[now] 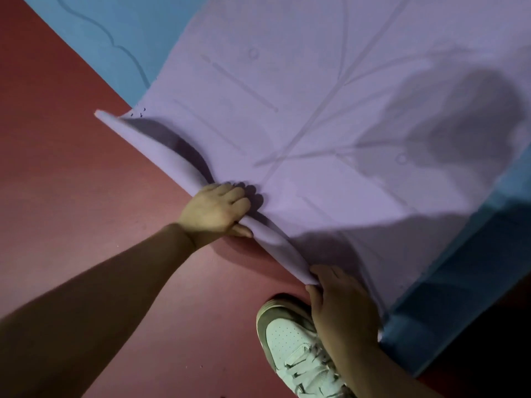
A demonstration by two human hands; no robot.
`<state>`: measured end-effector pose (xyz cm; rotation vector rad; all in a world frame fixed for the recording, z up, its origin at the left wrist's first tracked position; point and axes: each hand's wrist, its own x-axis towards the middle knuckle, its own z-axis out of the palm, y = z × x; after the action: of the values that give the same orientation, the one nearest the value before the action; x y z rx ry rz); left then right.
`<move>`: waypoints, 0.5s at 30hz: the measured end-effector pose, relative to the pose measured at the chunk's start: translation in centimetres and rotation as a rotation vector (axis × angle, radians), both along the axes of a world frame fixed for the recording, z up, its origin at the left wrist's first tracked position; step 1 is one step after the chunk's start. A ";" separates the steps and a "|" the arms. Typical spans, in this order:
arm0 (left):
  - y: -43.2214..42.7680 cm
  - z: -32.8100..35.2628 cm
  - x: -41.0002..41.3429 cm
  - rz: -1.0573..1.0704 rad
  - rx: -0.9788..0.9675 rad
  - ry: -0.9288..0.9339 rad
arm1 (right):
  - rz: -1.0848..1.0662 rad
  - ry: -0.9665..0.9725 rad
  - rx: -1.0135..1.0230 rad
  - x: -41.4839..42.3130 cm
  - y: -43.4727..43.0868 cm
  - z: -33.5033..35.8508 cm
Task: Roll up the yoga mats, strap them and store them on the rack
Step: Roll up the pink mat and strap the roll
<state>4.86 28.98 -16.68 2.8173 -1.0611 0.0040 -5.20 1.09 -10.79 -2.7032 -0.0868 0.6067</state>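
1. Left hand (215, 208) curls its fingers over the turned-up near edge of the lilac foam yoga mat (316, 96); the right hand (342, 303) grips the same edge further right.
2. That mat lies over a blue mat (109, 21) on the red floor (71, 168).
3. Probably best: keep the first turn tight and level, since its left end gapes.
4. Counted: two hands, one lilac mat, at least one blue mat, one white sneaker (290, 340).

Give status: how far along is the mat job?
Done: nothing rolled or strapped. In hand: left hand and right hand grip the purple mat, curling its edge over. Left: finish rolling, strap it, then the blue mat beneath; no rack in view.
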 end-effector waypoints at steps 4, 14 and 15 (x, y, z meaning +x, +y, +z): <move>-1.3 1.5 2.9 -0.043 -0.133 0.133 | 0.037 0.130 0.026 2.3 -2.4 0.5; -3.1 -0.3 4.1 0.335 -0.087 -0.078 | -0.248 0.351 0.237 4.8 -3.6 -1.7; -3.4 -0.2 4.4 0.353 -0.079 -0.084 | -0.184 0.254 0.146 4.7 -3.3 -1.4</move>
<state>9.24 25.58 -16.85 2.9112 -0.5498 0.1963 -0.46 -2.21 -12.18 -2.4379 0.1746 0.8446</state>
